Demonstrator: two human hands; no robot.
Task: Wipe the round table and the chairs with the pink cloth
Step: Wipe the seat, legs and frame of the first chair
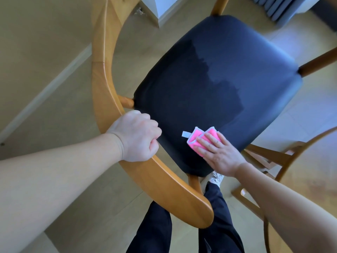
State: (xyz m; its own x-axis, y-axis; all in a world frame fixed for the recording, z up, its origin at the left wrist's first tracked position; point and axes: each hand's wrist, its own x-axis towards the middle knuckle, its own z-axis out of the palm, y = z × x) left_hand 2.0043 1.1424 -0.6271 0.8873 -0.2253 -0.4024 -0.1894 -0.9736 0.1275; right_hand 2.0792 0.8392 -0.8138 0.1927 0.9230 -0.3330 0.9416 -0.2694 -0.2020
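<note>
A wooden chair with a dark blue padded seat (218,73) fills the middle of the view. Its curved wooden backrest (104,73) sweeps down the left side toward me. My left hand (135,136) grips the backrest rail, fingers curled round it. My right hand (218,152) lies flat with straight fingers on the folded pink cloth (197,138) and presses it onto the near edge of the seat. A white tag sticks out of the cloth to the left. Part of the seat looks darker than the rest.
The round wooden table (310,181) shows its edge and base at the lower right. My legs and one shoe (216,177) stand just behind the chair. A radiator (280,4) is at the top right, a white wall corner at the top middle.
</note>
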